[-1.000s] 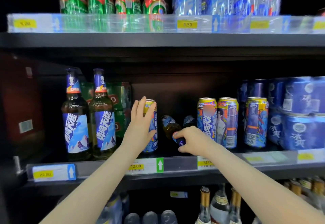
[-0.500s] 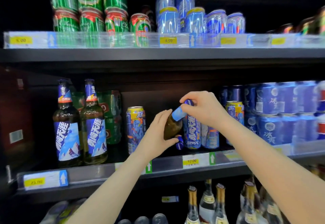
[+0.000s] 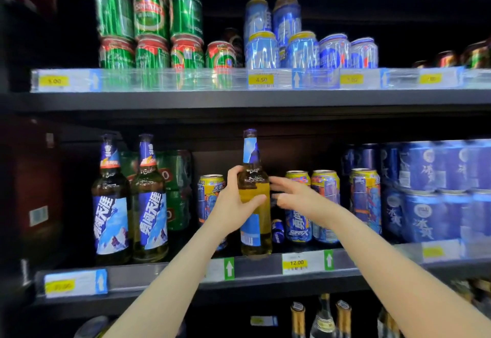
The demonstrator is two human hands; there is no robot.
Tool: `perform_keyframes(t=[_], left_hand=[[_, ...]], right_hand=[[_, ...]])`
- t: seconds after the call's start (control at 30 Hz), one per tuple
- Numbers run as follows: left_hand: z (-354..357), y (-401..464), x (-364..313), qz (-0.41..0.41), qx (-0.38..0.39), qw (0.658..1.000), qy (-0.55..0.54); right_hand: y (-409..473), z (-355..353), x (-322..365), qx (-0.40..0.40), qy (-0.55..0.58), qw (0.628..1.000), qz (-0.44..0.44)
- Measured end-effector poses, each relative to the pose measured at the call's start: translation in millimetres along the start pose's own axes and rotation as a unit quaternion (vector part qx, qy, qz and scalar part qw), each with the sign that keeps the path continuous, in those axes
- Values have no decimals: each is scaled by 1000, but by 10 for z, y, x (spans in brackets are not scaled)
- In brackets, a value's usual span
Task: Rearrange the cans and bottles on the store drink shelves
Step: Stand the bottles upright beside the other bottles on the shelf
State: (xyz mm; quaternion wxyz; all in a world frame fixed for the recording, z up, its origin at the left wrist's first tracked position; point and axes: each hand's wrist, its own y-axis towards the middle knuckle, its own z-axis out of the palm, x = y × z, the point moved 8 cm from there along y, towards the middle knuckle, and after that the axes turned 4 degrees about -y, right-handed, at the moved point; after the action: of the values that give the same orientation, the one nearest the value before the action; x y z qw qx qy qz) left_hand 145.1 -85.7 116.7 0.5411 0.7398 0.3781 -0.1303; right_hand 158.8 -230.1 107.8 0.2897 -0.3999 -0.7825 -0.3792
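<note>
While held upright: one bottle, two shelved bottles, left hand.

Bottle upright btwn cans, shelf front.

A brown glass beer bottle with a blue neck label and blue body label stands upright at the front edge of the middle shelf, gripped round its shoulder by the left hand. Just behind it to the right, another bottle lies on its side, blue cap forward. Two matching bottles stand upright to the left; yellow-and-blue cans stand to the right.
</note>
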Motion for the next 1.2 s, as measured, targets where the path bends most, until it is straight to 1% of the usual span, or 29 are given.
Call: perform_keyframes(t=[0.03, 0.07, 0.13, 0.2, 0.27, 0.37, 0.43, 0.63, 0.7, 0.77, 0.87, 0.97, 1.03, 1.1, 1.17, 1.2], left_hand=[[1, 5, 28, 0, -2, 1000, -4], [14, -1, 35, 4, -5, 1000, -4], [71, -39, 28, 11, -10, 1000, -2], [98, -85, 10, 18, -24, 1000, 8], [39, -140, -51, 31, -41, 999, 17], [-124, -231, -100, 37, -44, 998, 22], [-262, -327, -116, 42, -54, 996, 52], [-819, -512, -6, 16, -114, 982, 152], [-980, -532, 56, 11, -115, 981, 153], [-1115, -551, 117, 2, -121, 975, 185], [-1262, -536, 183, 0, -128, 949, 287], [-1337, -495, 282, -13, -118, 948, 294], [-1340, -490, 305, -17, -117, 949, 291], [-1306, -522, 256, 4, -130, 937, 324], [-1196, -592, 85, 77, -158, 904, 390], [-1101, -627, -23, 121, -168, 892, 401]], right_hand=[[-16, 114, -103, 26, 11, 1000, 1], [-32, 192, -165, 32, 24, 999, 1], [-49, 246, -220, 2, 51, 999, -11], [-68, 247, -212, -32, 52, 998, -32], [-94, 289, -177, -39, 49, 997, -49], [-129, 393, -72, -32, 43, 997, -61], [-127, 494, 19, -17, 45, 997, -67], [30, 942, 292, 3, 32, 995, -91], [106, 1108, 396, 4, 24, 995, -99], [193, 1247, 472, -8, 4, 995, -104], [327, 1389, 528, -47, -25, 992, -113], [436, 1479, 521, -71, -63, 990, -108], [462, 1497, 524, -71, -75, 989, -106], [432, 1446, 532, -70, -74, 989, -110], [349, 1284, 522, -84, -78, 986, -124], [299, 1168, 498, -97, -94, 982, -134]])
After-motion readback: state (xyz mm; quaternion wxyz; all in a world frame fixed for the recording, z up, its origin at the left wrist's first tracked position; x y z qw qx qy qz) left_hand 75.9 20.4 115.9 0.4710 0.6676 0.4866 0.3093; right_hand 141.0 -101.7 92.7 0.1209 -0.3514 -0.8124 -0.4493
